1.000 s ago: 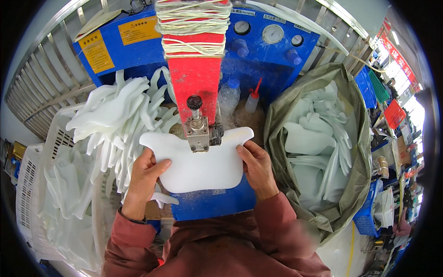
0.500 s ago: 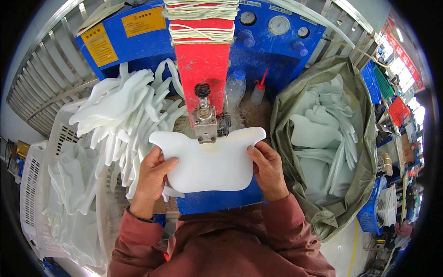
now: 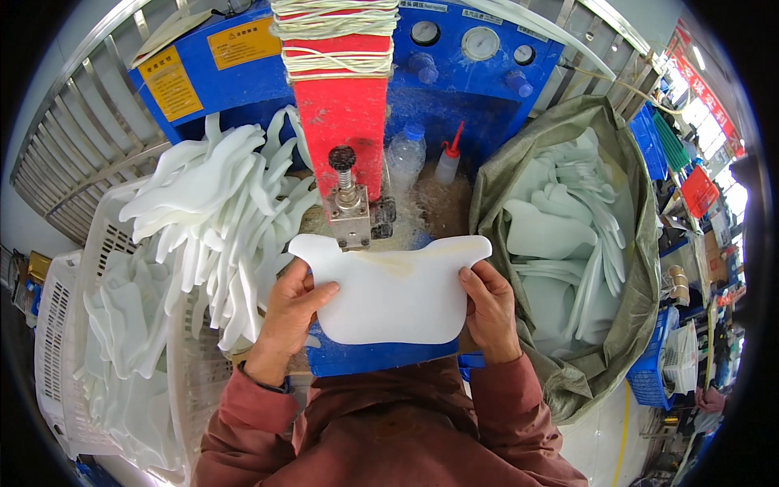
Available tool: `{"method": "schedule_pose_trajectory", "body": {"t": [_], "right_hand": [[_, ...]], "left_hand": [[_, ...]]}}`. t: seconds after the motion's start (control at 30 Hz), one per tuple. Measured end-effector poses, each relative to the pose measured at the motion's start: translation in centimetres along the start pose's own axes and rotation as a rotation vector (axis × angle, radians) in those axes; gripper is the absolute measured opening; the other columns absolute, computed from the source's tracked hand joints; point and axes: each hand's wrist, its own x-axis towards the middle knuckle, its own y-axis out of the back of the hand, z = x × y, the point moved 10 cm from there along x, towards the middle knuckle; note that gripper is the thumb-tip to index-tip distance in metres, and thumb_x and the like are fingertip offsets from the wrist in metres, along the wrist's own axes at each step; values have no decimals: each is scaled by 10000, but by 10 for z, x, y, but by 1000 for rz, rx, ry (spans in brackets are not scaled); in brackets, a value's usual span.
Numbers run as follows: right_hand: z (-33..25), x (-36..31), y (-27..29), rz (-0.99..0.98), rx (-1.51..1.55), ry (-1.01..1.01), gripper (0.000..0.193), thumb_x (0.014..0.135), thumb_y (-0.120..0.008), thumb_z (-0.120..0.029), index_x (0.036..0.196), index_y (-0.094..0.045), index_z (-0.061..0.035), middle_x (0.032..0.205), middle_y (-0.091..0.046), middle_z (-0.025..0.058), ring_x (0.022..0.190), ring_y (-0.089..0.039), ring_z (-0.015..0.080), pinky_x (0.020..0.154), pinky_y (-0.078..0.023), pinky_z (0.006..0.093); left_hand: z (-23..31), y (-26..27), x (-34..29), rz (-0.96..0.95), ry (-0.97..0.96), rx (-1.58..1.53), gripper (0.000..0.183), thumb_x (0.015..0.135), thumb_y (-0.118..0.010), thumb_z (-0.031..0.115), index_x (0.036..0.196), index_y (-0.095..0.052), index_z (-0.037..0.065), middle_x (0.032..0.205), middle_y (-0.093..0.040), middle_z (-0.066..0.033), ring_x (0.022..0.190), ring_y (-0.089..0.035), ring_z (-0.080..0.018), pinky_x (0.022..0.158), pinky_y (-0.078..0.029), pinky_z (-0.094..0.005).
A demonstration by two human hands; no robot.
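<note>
A white, curved foam-like sheet with two flared upper corners is stretched level between my hands. My left hand pinches its left side below the corner, thumb on top. On the opposite side my right hand grips the edge the same way. The sheet's upper edge meets the small metal head of a machine, at the left half of that edge. A faint yellowish mark runs along the upper edge. Below the sheet shows a blue work surface.
A red machine arm rises ahead, before a blue cabinet with gauges. Similar white pieces heap up at left, over white perforated baskets. At right, a green sack holds more. A clear bottle and red-tipped squeeze bottle stand behind.
Both hands have shifted the sheet to the right, so the metal head now meets the left part of its upper edge instead of the middle. My grip stays the same.
</note>
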Motion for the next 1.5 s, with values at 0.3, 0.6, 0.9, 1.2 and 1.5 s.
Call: {"method": "schedule_pose_trajectory", "body": {"t": [0.3,0.6,0.9,1.2,1.5], "right_hand": [[-11,-14,15,-21,35,60,308,1055,-622,-82,1321,-650,71,1178,-740,97,1032,-704,142,907,-561,276],[-21,-23,37,23,28,91,308,1055,-630,-77,1325,-650,71,1187,-740,110,1045,-704,150,938,-566,294],[-23,-36,58,87,-7,93,289,1058,-617,-72,1304,-650,76,1154,-733,98,1013,-698,144,907,-565,295],[31,-61,70,112,-32,-10,277,1048,-630,-73,1296,-674,43,1117,-751,76,946,-696,126,852,-557,272],[48,-62,81,111,-1276,99,186,978,-710,-181,961,-720,4,821,-717,165,703,-695,309,657,-524,395]], "left_hand": [[-13,-19,-5,-30,62,57,523,973,-659,34,1480,-534,59,1185,-725,-59,949,-697,-100,751,-549,-240],[-31,-37,-2,-81,93,2,466,994,-661,10,1443,-547,54,1174,-719,-61,997,-686,-112,804,-563,-265],[-40,-52,-3,-146,138,56,458,1002,-665,29,1443,-549,52,1198,-713,-58,1027,-686,-123,845,-568,-285],[-60,-3,-76,-146,341,347,499,1037,-678,137,1485,-514,-11,1281,-706,-138,1054,-705,-152,850,-610,-313],[-18,75,-132,187,-38,1033,345,960,-703,78,1294,-651,10,1052,-760,-139,862,-760,-314,799,-605,-357]]}}
